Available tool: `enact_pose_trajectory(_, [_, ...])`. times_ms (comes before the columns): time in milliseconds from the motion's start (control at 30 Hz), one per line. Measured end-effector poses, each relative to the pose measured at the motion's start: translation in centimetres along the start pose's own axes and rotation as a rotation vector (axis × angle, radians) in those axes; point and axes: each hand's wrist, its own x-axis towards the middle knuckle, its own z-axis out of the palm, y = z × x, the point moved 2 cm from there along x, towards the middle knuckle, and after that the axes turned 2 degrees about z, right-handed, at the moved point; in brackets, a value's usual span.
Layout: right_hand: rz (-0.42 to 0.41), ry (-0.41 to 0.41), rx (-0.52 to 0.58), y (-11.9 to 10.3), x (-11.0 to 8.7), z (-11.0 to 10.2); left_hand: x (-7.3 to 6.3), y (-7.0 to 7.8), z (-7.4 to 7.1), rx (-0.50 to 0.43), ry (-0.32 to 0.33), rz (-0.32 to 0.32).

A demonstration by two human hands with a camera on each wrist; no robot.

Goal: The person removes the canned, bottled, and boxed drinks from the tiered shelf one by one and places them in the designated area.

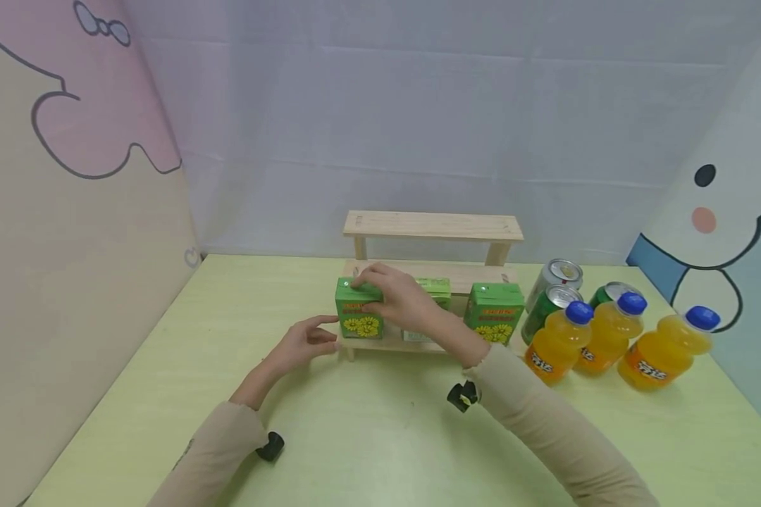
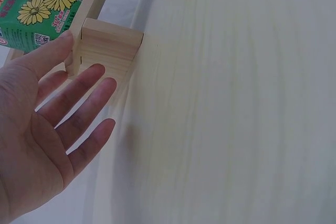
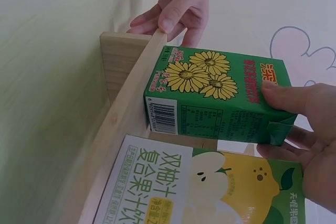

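Observation:
My right hand (image 1: pixel 401 299) grips the top of a green drink carton with yellow flowers (image 1: pixel 361 325), upright at the left end of the lowest step of a wooden shelf (image 1: pixel 431 225). In the right wrist view the thumb lies on the carton's front and the fingers curl behind it. My left hand (image 1: pixel 301 345) is beside that end of the shelf, fingers spread, a fingertip at the wood. Right of the held carton stands a lighter green and white juice carton (image 3: pixel 210 187), partly behind my right hand in the head view. Another flowered green carton (image 1: pixel 495 313) stands farther right.
Right of the shelf stand orange drink bottles (image 1: pixel 662 352) with blue caps, and behind them several cans (image 1: pixel 548 306), green and silver. The shelf's upper steps rise at the back. A printed cloth (image 1: pixel 418 127) hangs behind the pale table (image 1: pixel 355 436).

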Motion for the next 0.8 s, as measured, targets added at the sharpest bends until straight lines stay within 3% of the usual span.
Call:
enact_pose_trajectory(200, [-0.055,0.047,-0.009,-0.3,-0.4,0.2,1.0,-2.9,0.2,-0.022,0.011,-0.005])
enact_pose_trajectory(800, [-0.083,0.128,0.010,-0.4,-0.9,-0.2,1.2,-2.9,0.3,-0.022,0.013,0.017])
